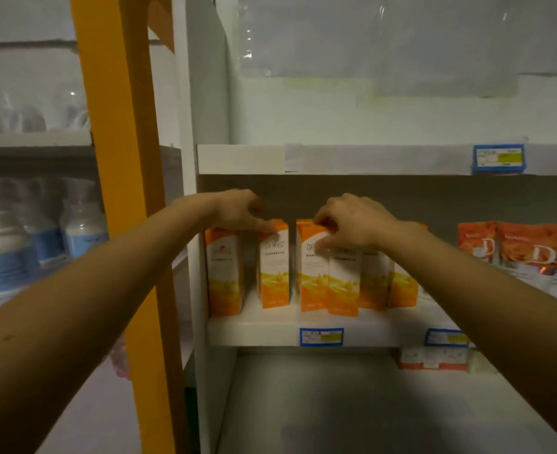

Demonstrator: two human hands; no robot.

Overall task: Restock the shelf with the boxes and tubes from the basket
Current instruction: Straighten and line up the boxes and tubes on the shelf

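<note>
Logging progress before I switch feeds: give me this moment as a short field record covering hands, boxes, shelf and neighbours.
left hand: fingers on top of the second orange-and-white box, grip unclear
right hand: resting on top of the third box, grip unclear
boxes: row of upright orange-and-white cartons, gap between second and third
shelf: white, blue price tag on front edge
right of the row: orange pouches
left unit: white bottles with blue labels
basket: not in view

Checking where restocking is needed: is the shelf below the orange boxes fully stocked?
No, the lower shelf is mostly bare, with only small red-and-white boxes at its right, under the orange boxes.
</note>
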